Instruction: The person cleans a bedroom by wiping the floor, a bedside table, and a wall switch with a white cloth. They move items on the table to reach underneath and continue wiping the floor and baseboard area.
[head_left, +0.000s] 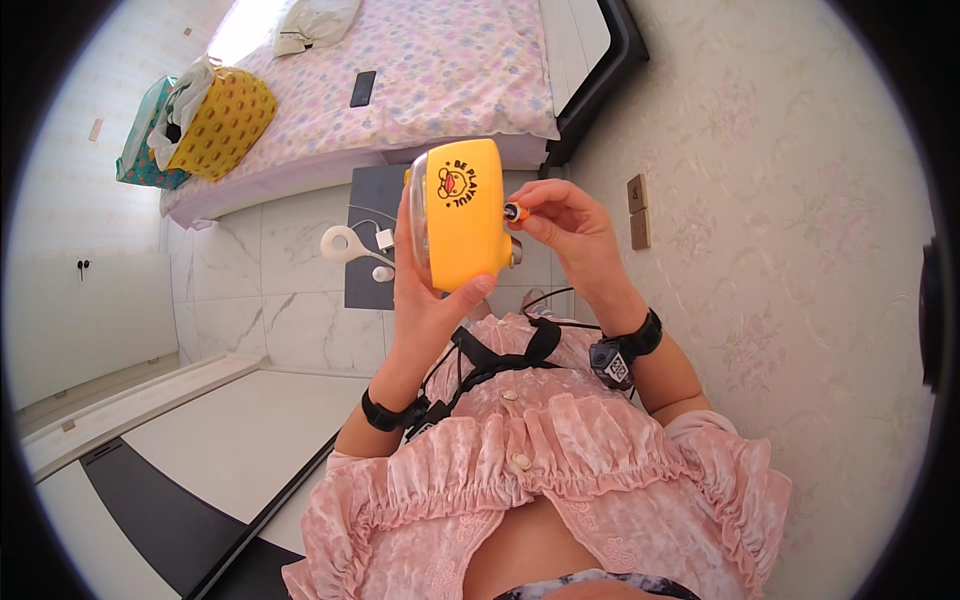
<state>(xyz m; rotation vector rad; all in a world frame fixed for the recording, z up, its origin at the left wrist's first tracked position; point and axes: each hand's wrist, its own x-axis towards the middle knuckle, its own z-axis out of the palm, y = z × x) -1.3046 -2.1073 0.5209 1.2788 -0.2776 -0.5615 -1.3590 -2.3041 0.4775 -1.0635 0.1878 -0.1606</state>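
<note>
My left hand (426, 304) is shut on a yellow plastic device (466, 240), holding it up in front of me from its left and lower side. The device carries a printed duck and some writing; a clear plastic cover (418, 225) runs along its left side. From its right side sticks out a metallic knob (516, 252). My right hand (581, 236) pinches a small orange-and-dark-blue part (514, 212) between thumb and fingertips, right beside the device. Whether that part is joined to the device I cannot tell.
Behind the device stands a dark low table (367, 289) with a white power adapter (385, 239) and a small white bottle (383, 274). A phone (363, 89) lies on the floral bed (450, 67), near a yellow patterned bag (229, 124). At right is a wall with switches (637, 211).
</note>
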